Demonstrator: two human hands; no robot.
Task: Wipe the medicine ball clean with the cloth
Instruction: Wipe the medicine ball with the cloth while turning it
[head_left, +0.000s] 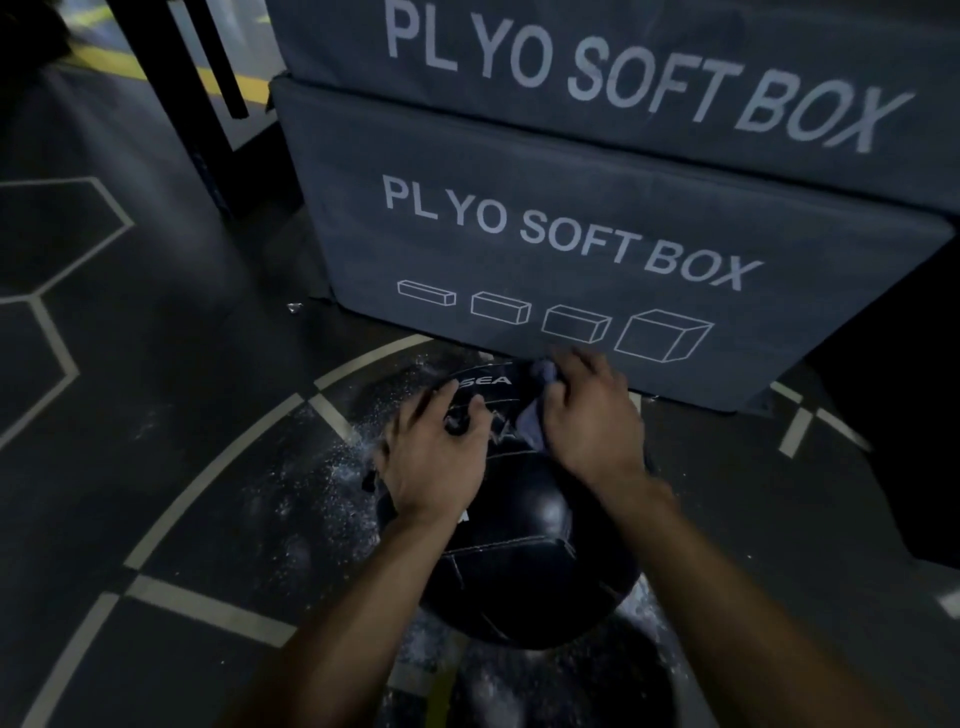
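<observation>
Black stitched leather medicine ball (511, 525), likely heavy and smooth: left hand (439, 457) rests splayed fingers atop it; beside it, right hand (592, 415) grips crumpled grey cloth (535, 413).

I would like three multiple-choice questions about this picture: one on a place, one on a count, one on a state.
1. Where is the medicine ball?
A. on the floor before the plyo boxes
B. on top of a box
C. on a shelf

2. How many box outlines are printed on the lower plyo box?
A. two
B. four
C. six

3. What does the right hand do?
A. hangs idle
B. holds the cloth on the ball
C. grips a box

Answers: 1 A, floor markings surround it; 2 B, four outlines in a row; 3 B, cloth shows under its fingers.
</observation>
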